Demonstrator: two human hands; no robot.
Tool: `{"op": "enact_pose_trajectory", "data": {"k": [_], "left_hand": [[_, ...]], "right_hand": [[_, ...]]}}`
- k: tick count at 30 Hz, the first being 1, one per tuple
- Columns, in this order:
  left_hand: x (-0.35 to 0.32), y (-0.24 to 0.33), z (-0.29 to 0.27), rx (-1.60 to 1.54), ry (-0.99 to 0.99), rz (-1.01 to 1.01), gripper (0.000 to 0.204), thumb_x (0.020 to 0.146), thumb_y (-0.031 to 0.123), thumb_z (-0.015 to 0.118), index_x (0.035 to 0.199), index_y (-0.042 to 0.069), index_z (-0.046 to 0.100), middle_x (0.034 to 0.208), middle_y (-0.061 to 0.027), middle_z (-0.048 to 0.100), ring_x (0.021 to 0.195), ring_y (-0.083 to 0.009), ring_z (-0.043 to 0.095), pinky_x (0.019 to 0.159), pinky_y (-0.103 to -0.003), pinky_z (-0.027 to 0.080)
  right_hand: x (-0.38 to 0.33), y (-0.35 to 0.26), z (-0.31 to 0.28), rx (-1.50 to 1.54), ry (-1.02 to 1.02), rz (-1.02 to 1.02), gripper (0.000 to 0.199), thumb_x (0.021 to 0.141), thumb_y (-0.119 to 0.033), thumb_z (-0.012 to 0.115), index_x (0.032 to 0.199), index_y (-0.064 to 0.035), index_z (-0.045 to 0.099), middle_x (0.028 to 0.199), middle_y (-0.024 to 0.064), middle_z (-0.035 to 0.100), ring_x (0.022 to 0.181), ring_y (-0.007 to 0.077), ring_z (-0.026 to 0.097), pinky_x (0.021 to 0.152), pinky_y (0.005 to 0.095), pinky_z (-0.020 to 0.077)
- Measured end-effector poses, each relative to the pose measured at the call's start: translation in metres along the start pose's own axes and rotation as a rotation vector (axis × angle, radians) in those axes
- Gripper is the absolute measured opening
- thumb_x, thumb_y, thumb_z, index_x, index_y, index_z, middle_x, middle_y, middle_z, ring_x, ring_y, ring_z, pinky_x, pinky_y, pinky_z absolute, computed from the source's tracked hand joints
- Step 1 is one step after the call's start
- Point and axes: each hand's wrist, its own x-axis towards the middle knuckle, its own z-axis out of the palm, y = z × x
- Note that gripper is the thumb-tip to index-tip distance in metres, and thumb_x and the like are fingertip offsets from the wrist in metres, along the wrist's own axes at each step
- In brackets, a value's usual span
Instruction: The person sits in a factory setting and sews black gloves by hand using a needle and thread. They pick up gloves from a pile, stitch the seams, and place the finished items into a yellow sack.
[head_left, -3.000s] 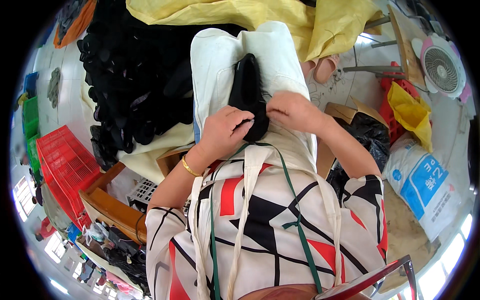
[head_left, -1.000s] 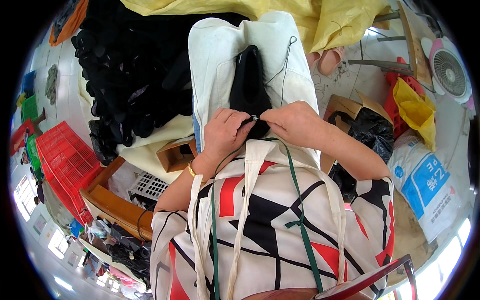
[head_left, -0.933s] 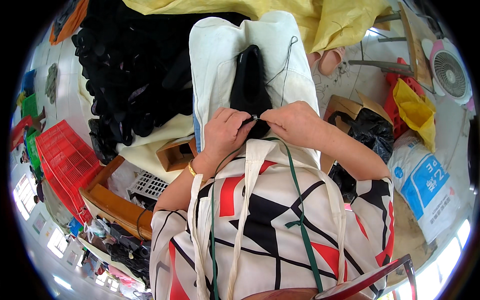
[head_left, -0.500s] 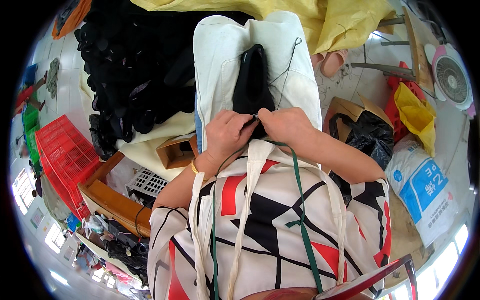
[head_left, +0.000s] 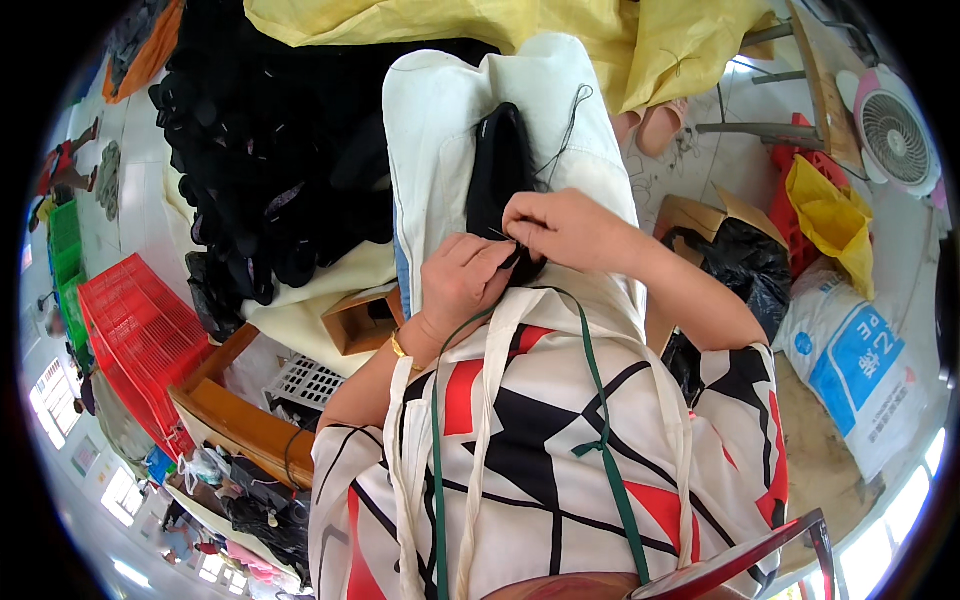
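Note:
A black cloth shoe (head_left: pixel 497 165) lies lengthwise on the pale cloth (head_left: pixel 430 130) over my lap, its toe pointing away from me. My left hand (head_left: pixel 465 275) is closed on the shoe's near end, thumb and fingers pinched at its edge. Just right of it, my right hand (head_left: pixel 565 230) is pinched close above the same edge. A thin, straight sliver like a sewing needle (head_left: pixel 497 233) shows at its fingertips; most of it is hidden. Dark thread (head_left: pixel 572 125) lies in a loop on the cloth, right of the shoe.
A big pile of black shoes (head_left: pixel 270 150) lies at the left, by a wooden box (head_left: pixel 360 322) and red crates (head_left: pixel 140 340). Yellow sheeting (head_left: pixel 400 22) spans the far side. At right are a black bag (head_left: pixel 745 270), a white sack (head_left: pixel 845 360) and a fan (head_left: pixel 893 135).
My right hand has risen off the shoe's edge and turned, fingers now curled, and the thin sliver shows. My left hand keeps its pinch. The view has shifted slightly.

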Motion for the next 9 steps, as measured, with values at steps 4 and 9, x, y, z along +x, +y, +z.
{"op": "enact_pose_trajectory", "data": {"k": [4, 9], "left_hand": [[0.003, 0.0, -0.001, 0.017, -0.008, 0.024, 0.033, 0.061, 0.0, 0.076, 0.092, 0.009, 0.069, 0.079, -0.0044, 0.062, 0.073, -0.0254, 0.061, 0.061, -0.035, 0.051], [-0.003, -0.009, 0.001, 0.025, -0.032, 0.009, 0.031, 0.064, 0.002, 0.074, 0.094, 0.011, 0.07, 0.08, -0.006, 0.063, 0.075, -0.0256, 0.062, 0.062, -0.033, 0.052]], "right_hand": [[0.011, 0.013, -0.001, -0.251, 0.119, -0.256, 0.015, 0.092, -0.018, 0.061, 0.092, -0.0032, 0.063, 0.087, 0.0108, 0.061, 0.079, 0.026, 0.061, 0.07, 0.0354, 0.0489], [0.025, 0.004, 0.023, -0.447, 0.262, -0.25, 0.023, 0.089, -0.026, 0.064, 0.097, -0.0052, 0.065, 0.097, 0.0115, 0.06, 0.09, 0.0314, 0.063, 0.075, 0.0417, 0.0499]]}}
